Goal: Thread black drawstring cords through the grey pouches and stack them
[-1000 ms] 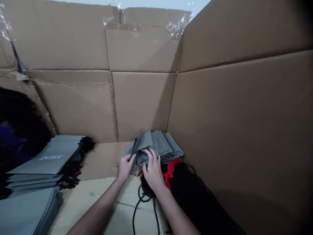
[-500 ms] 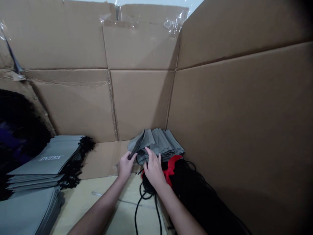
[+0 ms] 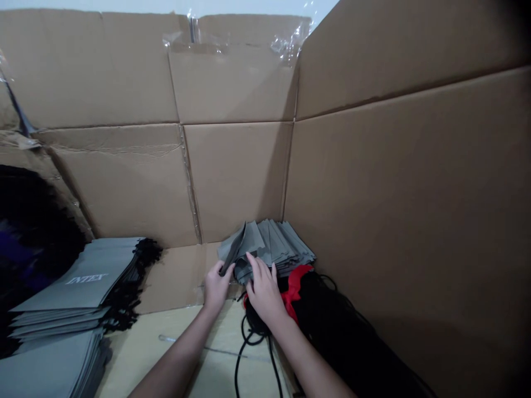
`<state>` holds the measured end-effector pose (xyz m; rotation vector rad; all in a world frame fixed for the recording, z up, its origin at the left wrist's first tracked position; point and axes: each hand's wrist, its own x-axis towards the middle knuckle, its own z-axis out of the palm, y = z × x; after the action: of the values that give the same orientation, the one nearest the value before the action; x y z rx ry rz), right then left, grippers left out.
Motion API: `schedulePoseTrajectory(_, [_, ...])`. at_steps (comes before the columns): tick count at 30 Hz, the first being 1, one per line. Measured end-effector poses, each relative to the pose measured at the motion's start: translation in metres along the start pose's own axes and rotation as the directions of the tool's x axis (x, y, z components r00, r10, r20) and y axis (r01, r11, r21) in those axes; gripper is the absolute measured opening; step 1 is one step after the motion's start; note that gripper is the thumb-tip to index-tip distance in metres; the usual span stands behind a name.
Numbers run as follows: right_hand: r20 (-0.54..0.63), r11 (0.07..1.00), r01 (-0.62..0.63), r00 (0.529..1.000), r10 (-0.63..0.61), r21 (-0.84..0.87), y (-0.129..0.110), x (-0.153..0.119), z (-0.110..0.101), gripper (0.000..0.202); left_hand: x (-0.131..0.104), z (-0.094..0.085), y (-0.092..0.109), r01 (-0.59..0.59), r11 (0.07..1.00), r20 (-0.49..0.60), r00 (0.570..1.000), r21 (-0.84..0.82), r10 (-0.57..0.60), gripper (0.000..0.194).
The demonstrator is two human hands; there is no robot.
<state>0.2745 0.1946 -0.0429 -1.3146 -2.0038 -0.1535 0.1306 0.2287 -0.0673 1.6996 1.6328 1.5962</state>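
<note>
My left hand [image 3: 218,286] is closed on the edge of a grey fabric piece [image 3: 234,247], pinched between thumb and fingers and partly lifted. My right hand [image 3: 265,290] lies just to its right, fingers apart, over the near edge of a fanned pile of grey fabric pieces [image 3: 286,243]. Whether its fingertips press on a piece I cannot tell. Below that hand lies a large bundle of black cords [image 3: 340,326], tied with a red strip [image 3: 295,284]. Loose cord ends [image 3: 238,359] hang down between my forearms.
Stacked grey drawstring bags [image 3: 87,279] printed INTEX, with black cord ends, lie at the left above another grey stack [image 3: 45,365]. A dark heap [image 3: 29,243] is behind them. Cardboard walls [image 3: 236,177] rise at the back and right. A thin metal rod [image 3: 166,338] lies on the pale tabletop [image 3: 141,354].
The whole view has shifted slightly, so things sit a little lower. Both hands keep nearly the same place at the grey pile, the left still pinching the same piece.
</note>
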Motion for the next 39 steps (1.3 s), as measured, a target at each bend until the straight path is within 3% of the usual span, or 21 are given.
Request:
schedulePoseTrajectory(4, [-0.134, 0.997, -0.071, 0.989, 0.065, -0.041, 0.004, 0.004, -0.006, 0.055, 0.000, -0.002, 0.001, -0.018, 1.000, -0.020, 1.000, 0.016, 0.019, 0.033])
schedulePoseTrajectory(7, [-0.300, 0.972, -0.220, 0.936, 0.184, -0.088, 0.013, 0.010, -0.015, 0.050, 0.000, -0.003, 0.002, -0.024, 1.000, -0.028, 0.999, 0.012, 0.024, 0.032])
schedulePoseTrajectory(9, [-0.337, 0.957, -0.269, 0.916, 0.219, -0.108, 0.020, 0.013, -0.018, 0.050, 0.000, -0.002, 0.002, -0.026, 1.000, -0.030, 0.999, 0.015, 0.027, 0.034])
schedulePoseTrajectory(16, [-0.213, 0.936, -0.245, 0.958, 0.193, -0.254, 0.023, 0.010, -0.012, 0.037, -0.001, 0.001, 0.005, -0.147, 0.989, 0.091, 0.985, 0.012, 0.145, 0.029])
schedulePoseTrajectory(22, [-0.106, 0.912, -0.223, 0.974, 0.198, -0.346, 0.013, 0.007, -0.012, 0.046, 0.000, 0.000, 0.005, -0.265, 0.964, 0.157, 0.951, -0.037, 0.267, 0.027])
schedulePoseTrajectory(25, [-0.048, 0.910, -0.184, 0.983, 0.179, -0.372, 0.005, 0.003, -0.009, 0.056, 0.000, 0.000, 0.002, -0.251, 0.968, 0.135, 0.958, -0.032, 0.253, 0.028])
schedulePoseTrajectory(31, [-0.033, 0.911, -0.160, 0.987, 0.159, -0.379, -0.003, 0.002, -0.010, 0.037, 0.001, 0.000, -0.002, -0.195, 0.981, 0.107, 0.975, -0.003, 0.194, 0.028])
schedulePoseTrajectory(39, [-0.030, 0.957, -0.145, 0.989, 0.142, -0.252, 0.004, 0.008, -0.023, 0.035, -0.005, -0.008, 0.003, -0.216, 0.976, 0.221, 0.950, -0.033, 0.218, 0.030])
